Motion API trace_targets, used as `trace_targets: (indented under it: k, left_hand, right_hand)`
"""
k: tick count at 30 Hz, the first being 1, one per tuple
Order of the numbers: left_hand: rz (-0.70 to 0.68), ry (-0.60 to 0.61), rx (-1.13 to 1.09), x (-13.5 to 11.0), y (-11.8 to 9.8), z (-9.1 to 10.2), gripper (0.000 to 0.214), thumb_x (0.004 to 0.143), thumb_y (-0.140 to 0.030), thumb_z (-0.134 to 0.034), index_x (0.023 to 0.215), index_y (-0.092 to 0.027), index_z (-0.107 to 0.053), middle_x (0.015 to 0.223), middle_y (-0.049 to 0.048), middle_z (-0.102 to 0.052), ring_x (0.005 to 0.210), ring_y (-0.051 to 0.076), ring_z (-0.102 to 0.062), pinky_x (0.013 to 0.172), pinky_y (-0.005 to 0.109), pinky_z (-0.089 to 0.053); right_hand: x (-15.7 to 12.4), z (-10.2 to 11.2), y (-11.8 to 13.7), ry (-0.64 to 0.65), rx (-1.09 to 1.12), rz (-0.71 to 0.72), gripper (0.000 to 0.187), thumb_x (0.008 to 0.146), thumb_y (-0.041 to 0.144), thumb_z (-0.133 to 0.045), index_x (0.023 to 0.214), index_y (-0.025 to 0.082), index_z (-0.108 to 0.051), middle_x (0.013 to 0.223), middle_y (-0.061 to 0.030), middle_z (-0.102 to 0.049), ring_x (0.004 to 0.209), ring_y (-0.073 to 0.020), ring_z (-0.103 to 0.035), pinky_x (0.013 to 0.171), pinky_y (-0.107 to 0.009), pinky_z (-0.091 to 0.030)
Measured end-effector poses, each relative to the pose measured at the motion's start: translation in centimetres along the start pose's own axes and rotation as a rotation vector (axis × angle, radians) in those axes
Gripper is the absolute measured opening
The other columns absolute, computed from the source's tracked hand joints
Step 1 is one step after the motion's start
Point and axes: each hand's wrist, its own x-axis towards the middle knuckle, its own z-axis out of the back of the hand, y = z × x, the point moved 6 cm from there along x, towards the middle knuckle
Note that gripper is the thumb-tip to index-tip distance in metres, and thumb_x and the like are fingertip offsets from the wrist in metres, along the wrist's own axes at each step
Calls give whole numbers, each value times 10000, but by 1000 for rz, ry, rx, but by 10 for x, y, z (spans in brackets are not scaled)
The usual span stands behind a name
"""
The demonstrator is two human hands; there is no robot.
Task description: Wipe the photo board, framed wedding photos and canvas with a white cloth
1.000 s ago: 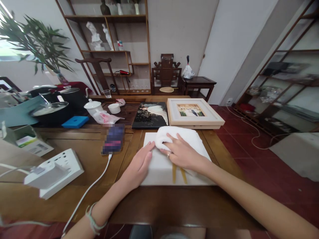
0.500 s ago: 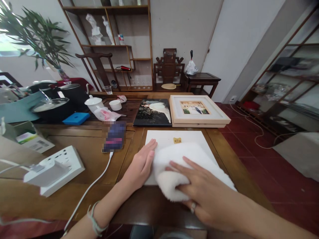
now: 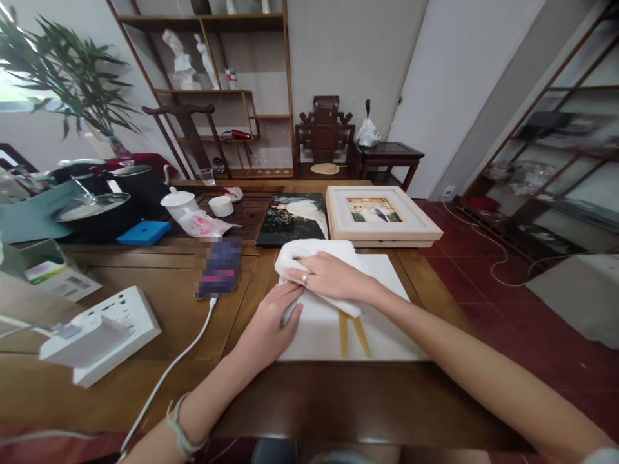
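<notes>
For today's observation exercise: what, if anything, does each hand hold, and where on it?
The right hand presses on top of a bunched white cloth, near its left end. The left hand lies flat on the white board's left edge, gripping nothing.

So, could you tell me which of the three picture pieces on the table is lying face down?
The white panel nearest the person, under both hands and the white cloth: it shows a blank back with a wooden stand, whereas the dark print and framed photo behind show pictures.
</notes>
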Motion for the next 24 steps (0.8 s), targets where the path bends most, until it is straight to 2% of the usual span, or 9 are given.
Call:
trace_targets:
  k: [3, 6, 9, 14, 16, 18, 21, 24]
  left_hand:
    - [-3, 6, -9, 1, -1, 1, 347, 885, -205, -432, 1154, -99, -625, 1235, 157, -608, 1186, 261, -541, 1024, 441, -425]
    - [-1, -3, -6, 0, 1, 0, 361, 884, -217, -440, 1166, -79, -617, 1253, 167, -598, 1211, 271, -524, 1044, 455, -404]
    - [-3, -14, -4, -2, 3, -2, 370, 882, -226, -441, 1171, -72, -613, 1272, 169, -584, 1229, 269, -510, 1055, 459, -393]
    - [3, -21, -5, -2, 5, -3, 367, 879, -225, -440, 1167, -78, -614, 1275, 160, -583, 1233, 259, -507, 1060, 461, -390]
    - [2, -22, -3, -2, 5, -3, 371, 879, -227, -437, 1164, -67, -613, 1271, 165, -586, 1235, 260, -505, 1063, 461, -386]
    - [8, -16, 0, -2, 4, -3, 374, 883, -235, -433, 1166, -67, -610, 1281, 162, -579, 1242, 259, -498, 1066, 462, -382]
    - [37, 5, 1, -2, 4, -3, 387, 892, -262, -434, 1200, -86, -588, 1309, 143, -559, 1261, 252, -476, 1081, 464, -356]
    - [65, 29, 1, -2, 3, -4, 405, 897, -282, -436, 1243, -108, -557, 1345, 124, -528, 1283, 242, -449, 1096, 459, -331]
  right_hand:
    - [12, -3, 4, -12, 5, -18, 364, 943, 403, -318, 893, 215, -626, 951, -72, -677, 875, -256, -588, 735, -325, -393]
    - [7, 2, -7, -37, 0, -93, 382, 938, 424, -303, 869, 207, -610, 926, -91, -668, 853, -261, -589, 699, -324, -395]
    - [-12, 12, -28, -63, -18, -185, 397, 929, 452, -311, 819, 194, -592, 914, -115, -658, 857, -277, -588, 714, -345, -401]
    - [-59, 30, -61, -97, -28, -270, 455, 945, 469, -263, 745, 202, -573, 850, -88, -662, 800, -261, -599, 738, -374, -424]
    - [-80, 31, -74, -103, -35, -290, 476, 947, 487, -248, 795, 203, -598, 897, -89, -667, 861, -277, -607, 777, -401, -438]
    - [-97, 26, -83, -106, -66, -282, 472, 937, 513, -275, 910, 204, -632, 1035, -104, -658, 1035, -314, -571, 859, -443, -435]
    - [-109, 16, -85, -129, -166, -180, 420, 931, 469, -342, 1116, 209, -615, 1301, -105, -548, 1292, -333, -371, 1007, -513, -347]
    - [-110, 7, -73, -154, -284, -41, 349, 936, 342, -372, 1113, 178, -625, 1403, -120, -448, 1362, -300, -251, 1085, -538, -238]
